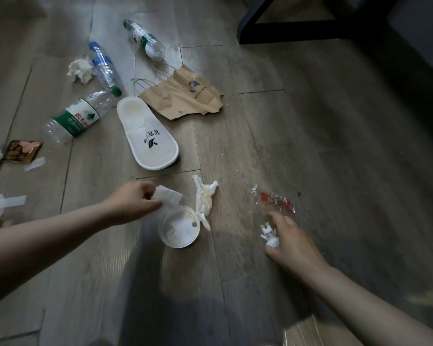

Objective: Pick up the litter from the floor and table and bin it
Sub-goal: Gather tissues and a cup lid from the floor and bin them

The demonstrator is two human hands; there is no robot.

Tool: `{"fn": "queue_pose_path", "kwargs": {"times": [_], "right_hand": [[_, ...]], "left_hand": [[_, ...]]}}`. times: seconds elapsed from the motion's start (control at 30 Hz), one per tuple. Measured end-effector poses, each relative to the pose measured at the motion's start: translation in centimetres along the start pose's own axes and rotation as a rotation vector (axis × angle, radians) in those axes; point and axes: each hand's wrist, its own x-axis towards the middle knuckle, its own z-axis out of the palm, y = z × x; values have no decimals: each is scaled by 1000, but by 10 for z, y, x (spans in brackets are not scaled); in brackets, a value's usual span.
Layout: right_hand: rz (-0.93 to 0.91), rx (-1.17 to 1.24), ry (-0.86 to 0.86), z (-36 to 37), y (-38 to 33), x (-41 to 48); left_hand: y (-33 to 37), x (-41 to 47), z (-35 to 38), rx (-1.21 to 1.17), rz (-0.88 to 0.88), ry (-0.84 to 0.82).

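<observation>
Meanwhile, the left hand (133,201) is pinching a paper scrap (169,197) above the plastic lid (179,227), while the right hand (289,239), gripping a small white tube (269,236), is reaching toward the nearby clear wrapper (275,202) on the floor (335,146).

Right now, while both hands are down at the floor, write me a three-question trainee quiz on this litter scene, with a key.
1. True or false: the white slipper lies on top of the brown paper bag.
2. How many plastic water bottles lie on the floor?
3. Which does the left hand pinch? A) white paper scrap B) plastic cup lid C) crumpled tissue

Key:
1. False; it lies beside the bag, overlapping at most its edge.
2. Three.
3. A. The right hand holds a small white bottle-like item near the clear wrapper.
</observation>
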Motion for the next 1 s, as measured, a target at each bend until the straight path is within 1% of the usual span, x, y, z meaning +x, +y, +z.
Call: {"fn": "queue_pose_path", "kwargs": {"times": [0.07, 0.23, 0.4, 0.53, 0.63, 0.77, 0.9, 1.0], "right_hand": [[-36, 29, 52, -5, -3, 7], [-71, 16, 184, -21, -7, 33], [-33, -10, 164, -24, 3, 53], [47, -1, 125, -11, 11, 59], [86, -69, 100, 1, 18, 62], [140, -93, 59, 12, 23, 64], [132, -136, 96, 18, 21, 63], [87, -107, 148, 18, 17, 65]], "left_hand": [[4, -3, 8, 1, 17, -38], [6, 3, 17, -62, -7, 29], [7, 16, 14, -65, -10, 69], [18, 27, 19, -101, -67, 35], [29, 36, 25, -65, -75, 5], [52, 51, 36, -6, -99, -10], [69, 63, 53, 167, -134, 18], [71, 69, 61, 217, -161, -1]]}}
